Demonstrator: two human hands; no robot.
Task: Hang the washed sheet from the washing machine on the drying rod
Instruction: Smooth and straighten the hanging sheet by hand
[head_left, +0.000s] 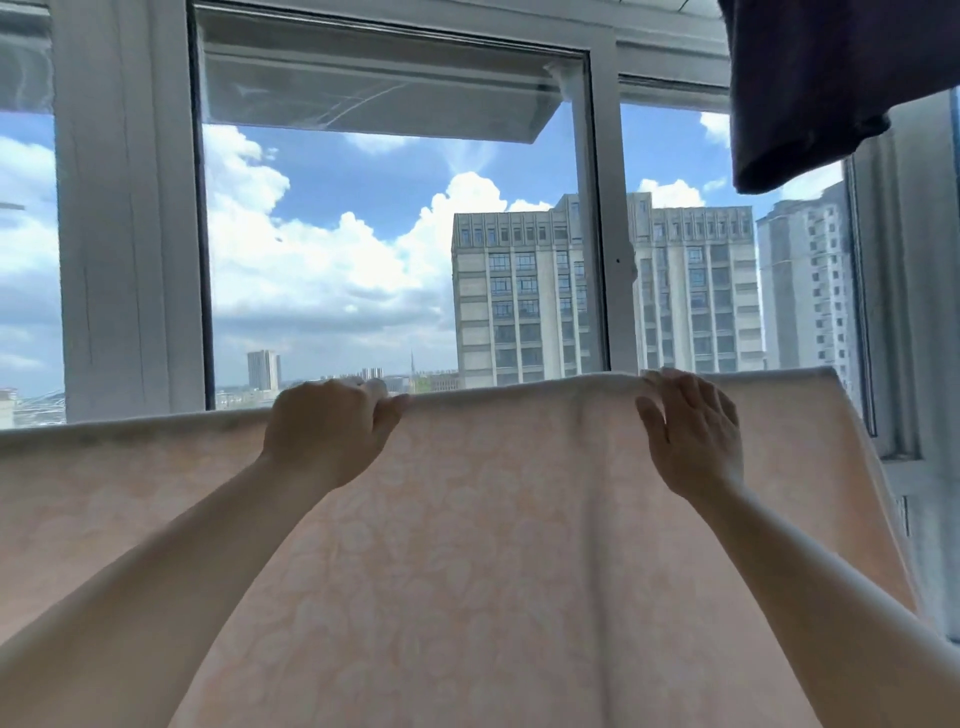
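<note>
Sheet (493, 545), pale peach with a faint flower pattern, draped across the lower view, left end cut off by the edge. Rod hidden under its top fold. Left hand (327, 431) pinching that fold. Right hand (693, 431) resting higher, fingers loosely spread, tips behind cloth. Dark cloth (831, 78) hanging top right, cropped.
</note>
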